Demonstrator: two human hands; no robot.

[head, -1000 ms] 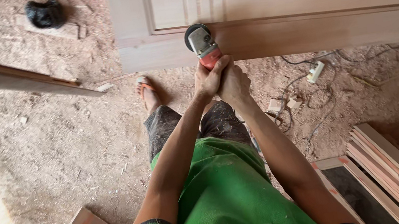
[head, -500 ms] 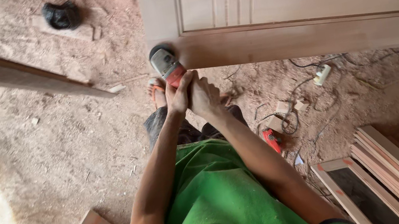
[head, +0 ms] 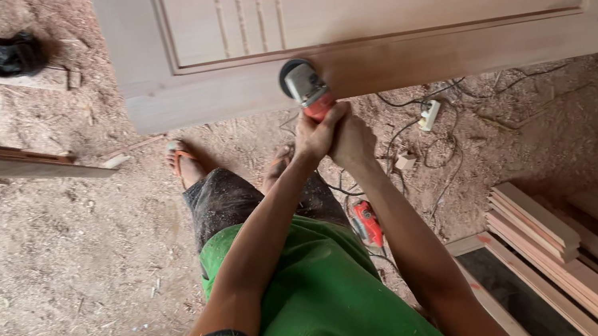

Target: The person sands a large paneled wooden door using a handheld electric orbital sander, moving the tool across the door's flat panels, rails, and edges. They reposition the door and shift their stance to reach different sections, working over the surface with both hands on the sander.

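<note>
Red-bodied handheld power sander (head: 306, 87) now further left along pale wooden panelled door (head: 393, 55)'s bottom rail; left hand (head: 316, 134) and right hand (head: 351, 139) clenched around its handle.

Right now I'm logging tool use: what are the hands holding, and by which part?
Both the left hand and right hand grip a power sander by its red rear body, its head against the wooden door.

shirt (head: 323, 310): green, short sleeves with dark striped cuffs, white print on the chest
trousers (head: 227, 200): dark, dust-speckled
sandal (head: 185, 161): orange-strapped
</note>
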